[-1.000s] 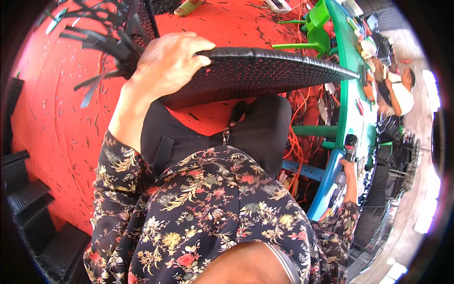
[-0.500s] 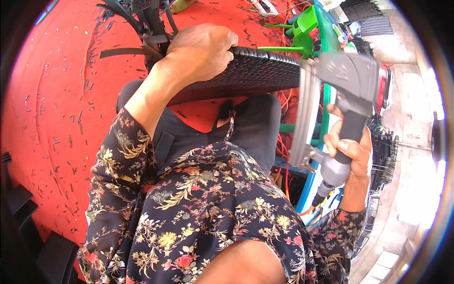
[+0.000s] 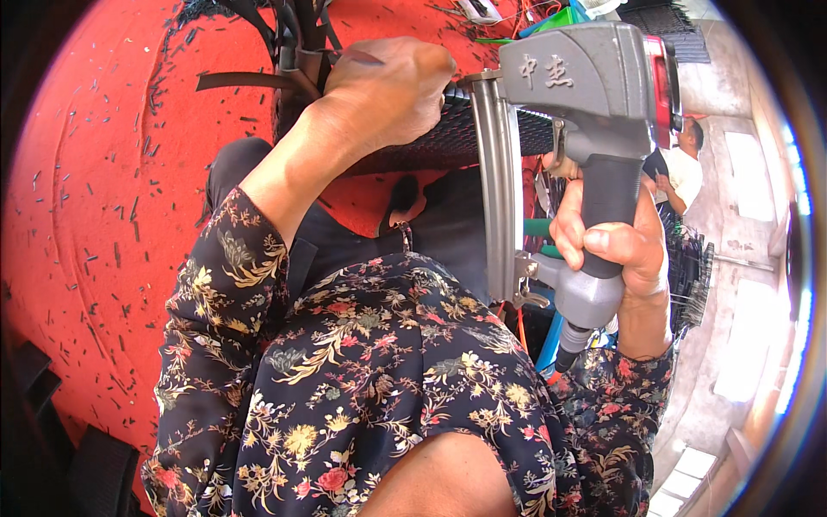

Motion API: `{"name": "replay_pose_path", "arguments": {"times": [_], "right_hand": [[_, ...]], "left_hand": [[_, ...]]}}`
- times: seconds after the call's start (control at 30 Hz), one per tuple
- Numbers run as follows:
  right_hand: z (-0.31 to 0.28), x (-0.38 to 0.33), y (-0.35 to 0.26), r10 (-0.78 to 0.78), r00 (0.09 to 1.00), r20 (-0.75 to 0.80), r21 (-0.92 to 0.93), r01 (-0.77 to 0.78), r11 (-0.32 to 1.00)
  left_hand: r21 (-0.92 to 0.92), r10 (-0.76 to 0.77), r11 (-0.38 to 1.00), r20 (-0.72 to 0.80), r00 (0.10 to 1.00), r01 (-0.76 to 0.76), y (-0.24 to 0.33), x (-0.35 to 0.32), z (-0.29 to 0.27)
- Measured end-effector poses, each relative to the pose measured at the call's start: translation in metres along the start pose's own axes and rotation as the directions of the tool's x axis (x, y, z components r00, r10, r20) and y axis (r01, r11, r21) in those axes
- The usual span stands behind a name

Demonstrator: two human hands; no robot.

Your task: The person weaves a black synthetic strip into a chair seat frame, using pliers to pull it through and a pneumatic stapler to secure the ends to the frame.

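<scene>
Across my knees stands a black woven panel, with long loose black strips sticking up at its left end. My left hand is closed on the panel's upper edge, its fingertips mostly hidden. A grey air nail gun with a long slanted magazine is held upright by its dark handle in my right hand. Its nose is at the panel's top edge, just right of my left hand; whether it touches cannot be made out. The magazine covers part of the panel.
Black strip scraps litter the red floor. An orange hose joins the gun's base. Dark blocky objects stand at the lower left. A green plastic piece lies beyond the gun. A person in white is farther off, right.
The nail gun in my right hand has moved left and up to the panel's edge, beside my left hand. My left hand has shifted slightly right, still on the panel. A distant person has come into view.
</scene>
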State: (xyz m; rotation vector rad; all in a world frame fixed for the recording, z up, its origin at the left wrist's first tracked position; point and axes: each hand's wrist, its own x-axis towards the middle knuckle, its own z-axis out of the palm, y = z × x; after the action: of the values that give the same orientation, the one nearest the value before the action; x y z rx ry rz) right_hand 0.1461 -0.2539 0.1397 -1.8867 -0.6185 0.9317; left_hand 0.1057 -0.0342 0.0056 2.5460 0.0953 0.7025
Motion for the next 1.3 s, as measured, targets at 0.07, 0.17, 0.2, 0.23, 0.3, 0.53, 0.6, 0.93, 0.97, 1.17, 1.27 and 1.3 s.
{"name": "replay_pose_path", "arguments": {"times": [0.07, 0.17, 0.2, 0.23, 0.3, 0.53, 0.6, 0.93, 0.97, 1.17, 1.27, 1.3], "right_hand": [[0.001, 0.001, 0.000, -0.002, 1.000, 0.013, 0.011, 0.002, 1.000], [0.004, 0.001, 0.009, -0.073, 0.997, -0.013, 0.080, 0.074, 0.994], [0.004, 0.000, 0.009, -0.075, 0.997, -0.009, 0.080, 0.076, 0.994], [0.003, 0.001, 0.009, -0.077, 0.997, -0.004, 0.080, 0.077, 0.994], [0.002, 0.001, 0.008, -0.075, 0.997, 0.009, 0.081, 0.074, 0.994], [-0.014, 0.007, -0.006, 0.081, 0.993, 0.081, -0.027, -0.079, 0.996], [-0.013, 0.007, -0.014, 0.116, 0.991, 0.060, -0.049, -0.114, 0.992], [-0.016, 0.017, 0.003, 0.015, 0.997, 0.081, 0.129, -0.025, 0.991], [-0.013, 0.016, 0.007, -0.025, 0.998, 0.058, 0.162, 0.015, 0.987], [-0.042, -0.026, 0.034, -0.106, 0.976, -0.192, 0.198, 0.144, 0.970], [-0.082, -0.053, 0.070, -0.039, 0.924, -0.379, -0.070, 0.014, 0.997], [-0.104, -0.065, 0.105, -0.006, 0.865, -0.502, -0.062, -0.029, 0.998]], "left_hand": [[0.034, -0.008, 0.999, -0.003, 1.000, 0.008, 0.000, 0.000, 0.001], [0.053, -0.005, 0.999, 0.000, 1.000, 0.005, 0.001, 0.002, 0.003], [0.058, -0.005, 0.998, 0.001, 1.000, 0.005, 0.002, 0.003, 0.003], [0.071, -0.017, 0.997, 0.001, 1.000, 0.017, 0.002, 0.003, 0.004], [0.094, -0.037, 0.995, -0.003, 0.999, 0.037, 0.004, 0.003, 0.004], [0.078, -0.071, 0.995, 0.051, 0.996, 0.067, 0.011, 0.004, 0.001], [0.044, -0.045, 0.998, 0.030, 0.999, 0.043, 0.009, 0.005, 0.004], [-0.024, -0.030, 0.999, -0.034, 0.999, 0.029, 0.008, -0.003, -0.003], [-0.030, -0.056, 0.998, 0.024, 0.998, 0.056, 0.004, -0.001, -0.003], [-0.050, -0.157, 0.985, 0.157, 0.975, 0.166, -0.014, -0.005, -0.001], [-0.049, -0.014, 0.999, 0.052, 0.999, 0.016, -0.040, -0.010, 0.002], [-0.002, 0.051, 0.999, -0.002, 0.999, -0.051, -0.043, -0.012, 0.009]]}}
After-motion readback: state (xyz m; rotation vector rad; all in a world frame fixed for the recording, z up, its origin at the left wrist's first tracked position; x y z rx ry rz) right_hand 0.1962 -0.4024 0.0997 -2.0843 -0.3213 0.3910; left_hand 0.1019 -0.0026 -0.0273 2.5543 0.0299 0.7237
